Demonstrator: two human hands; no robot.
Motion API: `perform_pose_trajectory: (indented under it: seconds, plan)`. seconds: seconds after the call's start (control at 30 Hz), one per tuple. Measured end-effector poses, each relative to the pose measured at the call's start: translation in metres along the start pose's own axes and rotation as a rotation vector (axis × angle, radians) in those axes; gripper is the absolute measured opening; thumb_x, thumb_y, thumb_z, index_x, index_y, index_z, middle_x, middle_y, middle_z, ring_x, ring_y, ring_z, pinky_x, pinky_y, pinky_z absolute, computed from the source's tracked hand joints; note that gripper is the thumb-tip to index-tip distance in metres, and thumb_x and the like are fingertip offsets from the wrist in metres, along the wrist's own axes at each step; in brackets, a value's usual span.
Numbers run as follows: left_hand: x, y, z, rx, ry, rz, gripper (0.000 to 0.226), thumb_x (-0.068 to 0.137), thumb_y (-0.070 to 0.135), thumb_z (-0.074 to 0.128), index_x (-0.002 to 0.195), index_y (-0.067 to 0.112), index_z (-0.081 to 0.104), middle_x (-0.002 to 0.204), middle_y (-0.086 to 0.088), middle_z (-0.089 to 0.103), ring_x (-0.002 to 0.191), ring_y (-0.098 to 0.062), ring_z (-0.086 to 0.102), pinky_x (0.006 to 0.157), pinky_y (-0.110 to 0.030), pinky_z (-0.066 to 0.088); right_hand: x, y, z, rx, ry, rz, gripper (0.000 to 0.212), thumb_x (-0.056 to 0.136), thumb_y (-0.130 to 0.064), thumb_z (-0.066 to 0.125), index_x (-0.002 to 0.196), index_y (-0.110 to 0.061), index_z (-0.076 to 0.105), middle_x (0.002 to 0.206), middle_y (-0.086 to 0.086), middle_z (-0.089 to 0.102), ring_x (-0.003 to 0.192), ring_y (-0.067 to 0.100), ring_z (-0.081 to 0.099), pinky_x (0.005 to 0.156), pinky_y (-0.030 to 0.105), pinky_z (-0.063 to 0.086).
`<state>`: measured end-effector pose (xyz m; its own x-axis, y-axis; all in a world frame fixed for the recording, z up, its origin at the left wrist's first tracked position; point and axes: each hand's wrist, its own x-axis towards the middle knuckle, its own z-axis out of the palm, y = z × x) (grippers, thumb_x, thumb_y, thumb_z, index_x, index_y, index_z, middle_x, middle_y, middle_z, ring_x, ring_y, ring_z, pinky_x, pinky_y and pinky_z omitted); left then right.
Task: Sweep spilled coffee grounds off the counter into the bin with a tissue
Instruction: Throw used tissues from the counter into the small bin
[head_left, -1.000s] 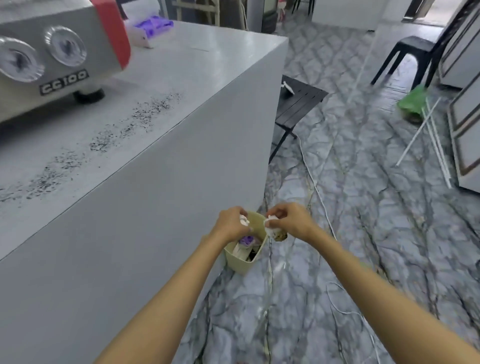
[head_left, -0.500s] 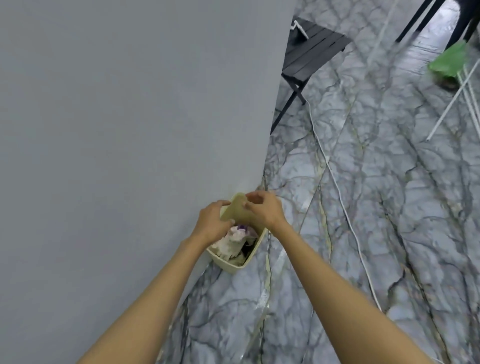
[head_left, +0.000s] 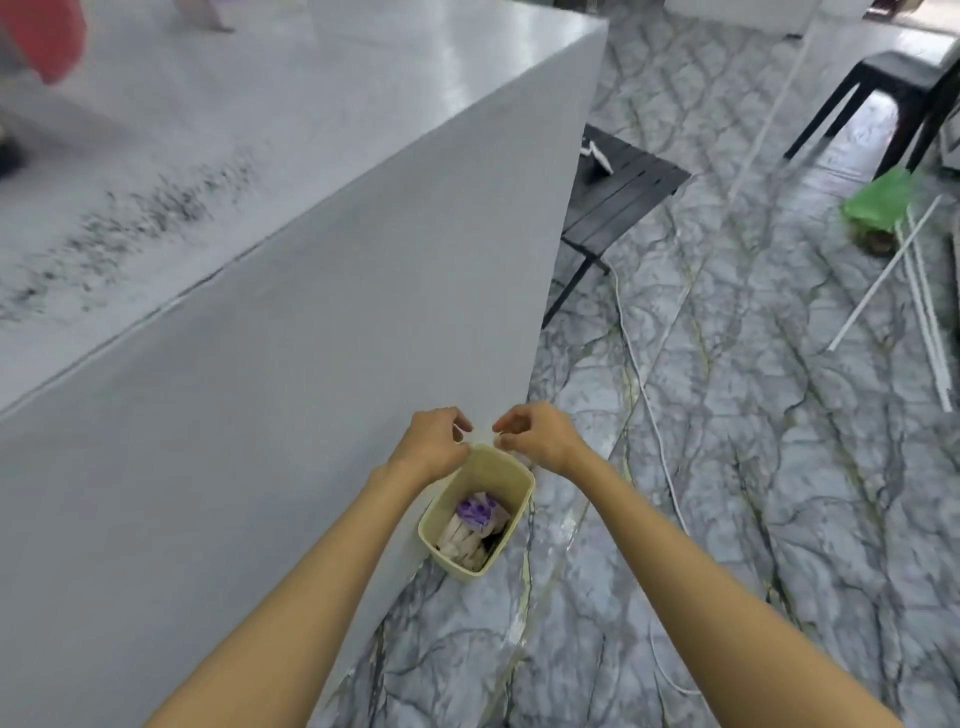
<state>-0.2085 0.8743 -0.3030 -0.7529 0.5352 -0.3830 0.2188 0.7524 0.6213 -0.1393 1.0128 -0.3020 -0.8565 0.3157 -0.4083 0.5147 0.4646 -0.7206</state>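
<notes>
A small cream bin (head_left: 459, 565) stands on the marble floor against the foot of the grey counter (head_left: 363, 93). Crumpled white tissue (head_left: 460, 538) and a purple wrapper (head_left: 474, 510) lie inside it. My left hand (head_left: 434, 447) and my right hand (head_left: 537, 439) hover close together just above the bin's far rim, fingers loosely curled, with nothing visible in them. A long streak of dark coffee grounds (head_left: 140, 218) lies blurred on the counter top at the upper left.
A red-sided machine (head_left: 47, 36) sits at the counter's far left. On the floor are a low black slatted table (head_left: 623, 192), a white cable (head_left: 649, 405), a green bag (head_left: 878, 200), white rods (head_left: 924, 291) and a black stool (head_left: 893, 73).
My hands held white tissue over the bin, then reached down to its rim. Now they are raised and hold nothing, and tissue lies in the bin. The view has tilted back up.
</notes>
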Motion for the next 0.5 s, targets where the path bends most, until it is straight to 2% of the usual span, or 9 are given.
perform_pose_trajectory:
  seconds: [0.07, 0.2, 0.27, 0.37, 0.5]
  plan:
    - [-0.022, 0.027, -0.032, 0.038, 0.017, 0.024, 0.027, 0.084, 0.012, 0.058, 0.111, 0.009, 0.059, 0.110, -0.013, 0.063, 0.098, -0.023, 0.061, 0.085, -0.030, 0.051, -0.015, -0.036, -0.025, -0.068, -0.033, -0.036, 0.022, 0.082, -0.012, 0.068, 0.103, -0.006, 0.066, 0.106, 0.016, 0.069, 0.093, 0.021, 0.061, 0.078, 0.025, 0.045]
    - [-0.080, 0.075, -0.101, 0.100, 0.060, 0.041, 0.028, 0.084, 0.016, 0.059, 0.112, 0.010, 0.059, 0.113, -0.012, 0.064, 0.100, -0.022, 0.061, 0.081, -0.025, 0.048, -0.051, -0.114, -0.065, -0.239, -0.107, -0.132, 0.024, 0.080, -0.013, 0.070, 0.104, -0.009, 0.066, 0.109, 0.012, 0.068, 0.101, 0.022, 0.061, 0.083, 0.027, 0.048]
    - [-0.115, 0.093, -0.138, 0.115, 0.100, 0.046, 0.029, 0.083, 0.018, 0.061, 0.110, 0.011, 0.061, 0.113, -0.011, 0.064, 0.101, -0.022, 0.061, 0.082, -0.026, 0.048, -0.074, -0.158, -0.078, -0.329, -0.147, -0.211, 0.025, 0.080, -0.014, 0.070, 0.104, -0.009, 0.066, 0.108, 0.013, 0.069, 0.092, 0.021, 0.063, 0.082, 0.029, 0.050]
    - [-0.172, 0.109, -0.190, 0.129, 0.172, 0.042, 0.029, 0.081, 0.020, 0.062, 0.109, 0.014, 0.061, 0.111, -0.009, 0.066, 0.102, -0.019, 0.060, 0.084, -0.026, 0.048, -0.112, -0.226, -0.088, -0.450, -0.204, -0.332, 0.026, 0.080, -0.014, 0.070, 0.105, -0.009, 0.066, 0.105, 0.016, 0.070, 0.074, 0.015, 0.058, 0.071, 0.026, 0.050]
    - [-0.257, 0.100, -0.249, 0.136, 0.311, 0.004, 0.028, 0.079, 0.024, 0.065, 0.106, 0.016, 0.063, 0.109, -0.005, 0.067, 0.098, -0.016, 0.059, 0.078, -0.023, 0.044, -0.160, -0.313, -0.076, -0.518, -0.299, -0.491, 0.028, 0.079, -0.008, 0.069, 0.106, -0.004, 0.065, 0.106, 0.020, 0.070, 0.081, 0.019, 0.061, 0.067, 0.021, 0.052]
